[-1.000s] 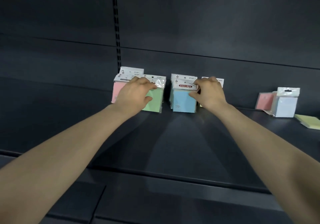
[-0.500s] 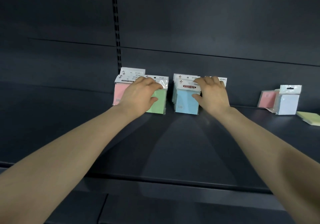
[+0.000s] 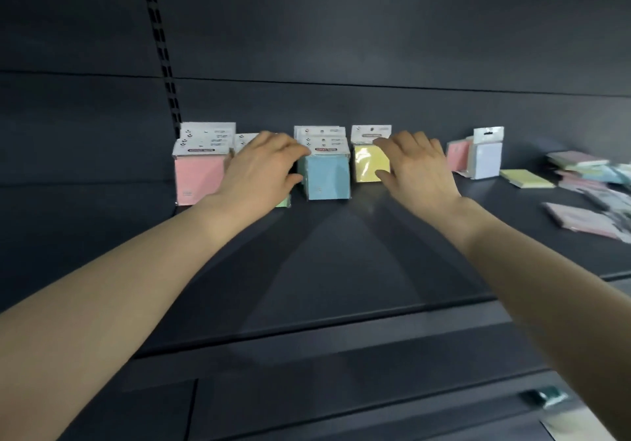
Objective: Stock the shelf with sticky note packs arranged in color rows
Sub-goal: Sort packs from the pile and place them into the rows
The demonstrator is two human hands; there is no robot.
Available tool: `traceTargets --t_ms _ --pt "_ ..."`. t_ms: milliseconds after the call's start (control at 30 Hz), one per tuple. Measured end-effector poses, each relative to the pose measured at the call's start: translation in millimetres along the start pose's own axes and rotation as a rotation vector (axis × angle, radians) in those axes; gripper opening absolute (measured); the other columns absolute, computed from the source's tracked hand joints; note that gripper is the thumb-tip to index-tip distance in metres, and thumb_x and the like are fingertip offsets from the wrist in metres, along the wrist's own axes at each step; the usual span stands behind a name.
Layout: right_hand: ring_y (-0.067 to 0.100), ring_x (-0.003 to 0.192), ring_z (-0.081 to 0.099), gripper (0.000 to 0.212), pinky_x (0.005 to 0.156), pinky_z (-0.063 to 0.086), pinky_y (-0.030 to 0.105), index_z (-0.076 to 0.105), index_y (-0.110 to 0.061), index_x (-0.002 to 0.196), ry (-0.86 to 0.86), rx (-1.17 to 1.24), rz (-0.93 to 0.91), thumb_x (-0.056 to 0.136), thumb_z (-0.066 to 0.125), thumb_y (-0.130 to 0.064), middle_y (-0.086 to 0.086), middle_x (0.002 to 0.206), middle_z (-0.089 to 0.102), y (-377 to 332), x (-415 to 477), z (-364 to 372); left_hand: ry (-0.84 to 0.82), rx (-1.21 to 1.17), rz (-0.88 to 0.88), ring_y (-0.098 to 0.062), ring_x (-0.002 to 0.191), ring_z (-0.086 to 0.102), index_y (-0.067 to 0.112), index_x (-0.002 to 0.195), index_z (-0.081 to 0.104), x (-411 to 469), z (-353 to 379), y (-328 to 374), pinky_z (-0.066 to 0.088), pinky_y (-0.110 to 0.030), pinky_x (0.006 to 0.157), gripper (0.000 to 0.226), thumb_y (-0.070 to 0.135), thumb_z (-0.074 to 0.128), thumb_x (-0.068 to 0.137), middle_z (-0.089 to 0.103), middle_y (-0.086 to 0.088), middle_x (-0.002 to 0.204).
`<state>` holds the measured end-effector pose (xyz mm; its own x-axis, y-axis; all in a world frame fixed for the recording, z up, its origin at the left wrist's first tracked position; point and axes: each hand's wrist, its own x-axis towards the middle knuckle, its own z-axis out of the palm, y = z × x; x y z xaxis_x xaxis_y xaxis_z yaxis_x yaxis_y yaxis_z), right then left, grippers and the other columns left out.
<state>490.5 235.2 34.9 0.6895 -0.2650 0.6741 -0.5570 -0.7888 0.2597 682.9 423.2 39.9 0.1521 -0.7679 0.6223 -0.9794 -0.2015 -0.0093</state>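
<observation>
Packs stand along the back of the shelf (image 3: 341, 256): pink pack (image 3: 199, 181), green pack (image 3: 284, 203), blue pack (image 3: 327, 177), yellow pack (image 3: 368, 167). Left hand (image 3: 259, 174) covers green; cannot tell its grip. Right hand (image 3: 416, 167), fingers loose, touches yellow. Risk: a nudge topples the upright rows.

A dark grey metal back panel (image 3: 375, 31) fills the view, crossed by 2 horizontal seams. 1 slotted upright (image 3: 160, 48) runs down its left part. A matte dark shelf (image 3: 324, 270) juts forward below, with another dark ledge (image 3: 341, 355) lower down. The light is dim and soft.
</observation>
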Motion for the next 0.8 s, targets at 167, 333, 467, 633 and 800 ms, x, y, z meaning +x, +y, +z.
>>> traceTargets --t_ms 167,333,467,633,800 --pt "0.039 0.095 0.056 0.043 0.081 0.044 0.048 0.060 -0.011 0.122 -0.007 -0.047 0.036 0.082 0.064 -0.024 0.013 0.107 0.062 28 -40 -24 -0.042 -0.030 0.059 -0.026 0.118 0.046 0.021 0.129 0.058 10 10 38 0.038 -0.033 0.097 0.042 0.027 0.065 0.088 0.058 0.000 0.125" --pt "0.036 0.097 0.056 0.044 0.078 0.042 0.044 0.061 -0.012 0.120 -0.050 -0.122 0.066 0.081 0.066 -0.029 0.011 0.106 0.063 75 -79 -39 -0.044 -0.066 0.129 -0.026 0.118 0.045 0.019 0.130 0.057 26 20 95 0.038 -0.034 0.097 0.042 0.029 0.063 0.089 0.057 -0.002 0.125" --pt "0.036 0.094 0.055 0.043 0.078 0.041 0.043 0.061 -0.013 0.120 -0.120 -0.132 0.084 0.080 0.066 -0.029 0.010 0.105 0.063 124 -110 -49 -0.032 -0.106 0.133 -0.024 0.119 0.043 0.022 0.130 0.055 48 34 148 0.042 -0.038 0.096 0.042 0.032 0.061 0.090 0.056 0.001 0.127" --pt "0.036 0.101 0.055 0.042 0.086 0.043 0.045 0.061 -0.014 0.121 -0.188 -0.145 0.081 0.083 0.065 -0.032 0.010 0.111 0.062 201 -144 -55 -0.051 -0.114 0.122 -0.024 0.120 0.043 0.021 0.134 0.052 76 62 218 0.042 -0.037 0.097 0.044 0.034 0.058 0.092 0.053 -0.001 0.129" --pt "0.036 0.110 0.053 0.041 0.092 0.038 0.045 0.061 -0.015 0.126 -0.251 -0.136 0.076 0.089 0.061 -0.033 0.010 0.119 0.061 270 -166 -50 -0.099 -0.098 0.098 -0.026 0.121 0.043 0.021 0.134 0.052 96 94 271 0.042 -0.039 0.098 0.043 0.033 0.057 0.093 0.052 -0.002 0.130"
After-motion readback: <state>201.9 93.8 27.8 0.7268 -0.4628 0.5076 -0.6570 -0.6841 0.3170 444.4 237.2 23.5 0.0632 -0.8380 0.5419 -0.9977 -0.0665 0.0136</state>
